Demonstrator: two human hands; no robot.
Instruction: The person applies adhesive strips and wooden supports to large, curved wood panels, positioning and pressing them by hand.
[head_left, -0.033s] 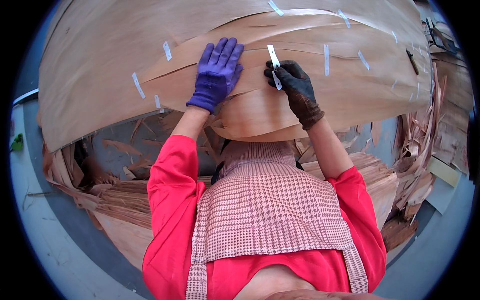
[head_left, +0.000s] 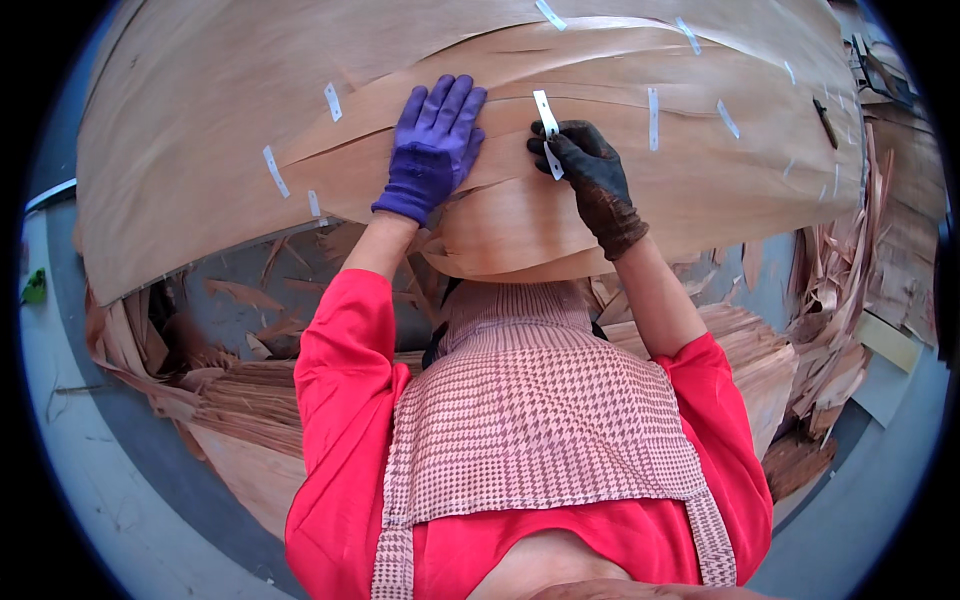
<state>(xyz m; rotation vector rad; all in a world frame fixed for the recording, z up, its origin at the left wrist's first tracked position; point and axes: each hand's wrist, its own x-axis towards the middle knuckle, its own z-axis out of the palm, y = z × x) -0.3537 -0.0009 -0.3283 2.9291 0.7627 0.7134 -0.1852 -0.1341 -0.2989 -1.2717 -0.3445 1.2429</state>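
A large thin sheet of light-brown wood veneer (head_left: 200, 130) lies spread in front of me, split along curved cracks. My left hand (head_left: 432, 150), in a purple glove, presses flat on the sheet with its fingers spread, right beside a crack. My right hand (head_left: 585, 170), in a dark glove, pinches a short white tape strip (head_left: 546, 125) that lies across the crack, just right of the left hand. Several other white tape strips (head_left: 653, 118) are stuck across cracks over the sheet.
Stacks of veneer sheets (head_left: 250, 400) sit below the big sheet at both sides of my body. Torn veneer scraps (head_left: 830, 300) hang and pile at the right. A grey floor (head_left: 90, 480) runs along the lower left. A small green object (head_left: 35, 288) lies at the far left.
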